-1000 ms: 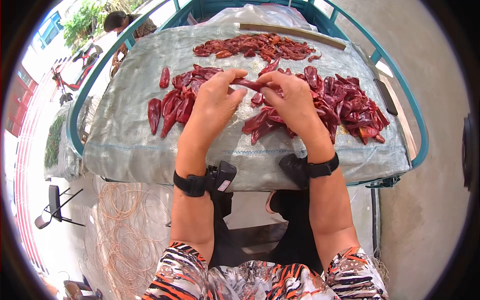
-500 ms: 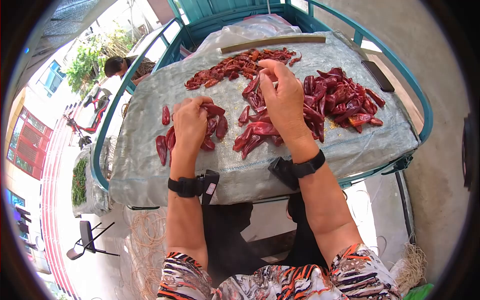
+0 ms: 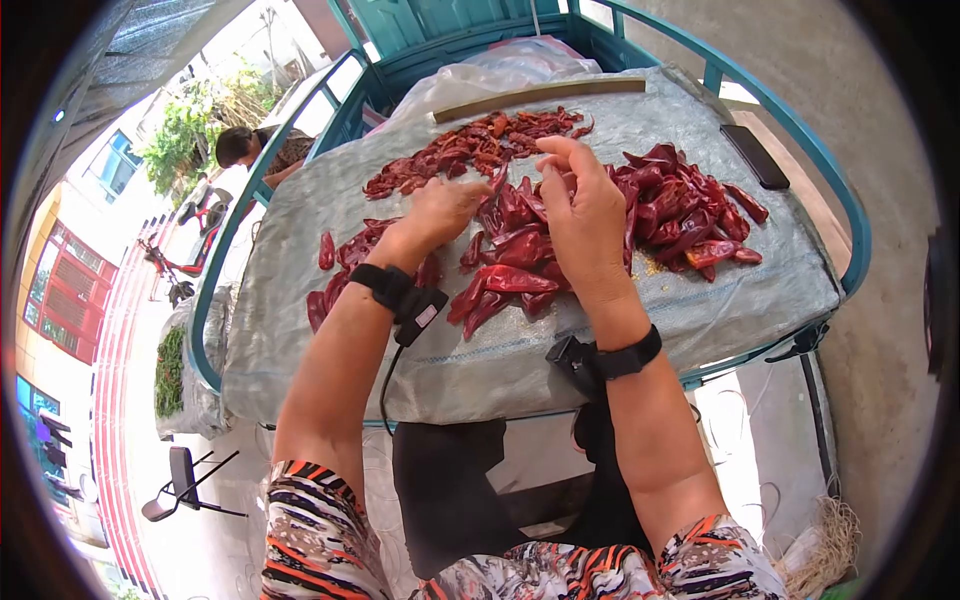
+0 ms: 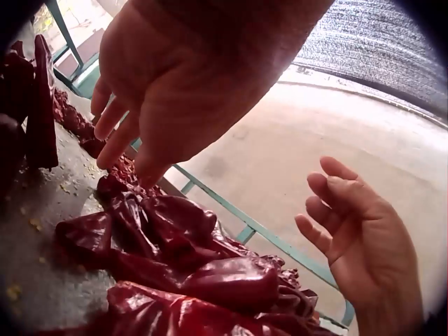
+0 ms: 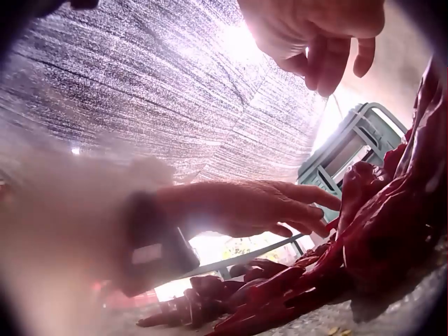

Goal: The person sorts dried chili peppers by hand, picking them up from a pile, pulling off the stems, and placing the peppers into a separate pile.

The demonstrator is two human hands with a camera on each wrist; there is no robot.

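Dried red chilies [image 3: 515, 280] lie in a loose heap in front of both hands. My left hand [image 3: 445, 212] reaches over the left edge of this heap; in the right wrist view its fingers [image 5: 297, 210] stretch forward, fingertips right at the chilies. My right hand [image 3: 588, 225] is raised above the heap's right side. The left wrist view shows that right hand [image 4: 371, 241] with loosely bent fingers and nothing in them. A smaller chili group [image 3: 350, 255] lies left, partly hidden by the left forearm. A larger pile [image 3: 690, 205] lies right.
Smaller, shrivelled chilies [image 3: 480, 145] lie farther back, before a wooden strip [image 3: 540, 98]. A dark phone [image 3: 755, 155] sits at the right edge. Teal rails [image 3: 790, 105] flank the grey-green woven sheet [image 3: 285, 300]. Another person [image 3: 240, 148] is bent over beyond the left rail.
A second ago both hands held one chili between them. The left hand then went to the left group and has since swung right to the middle heap. The right hand stays raised.
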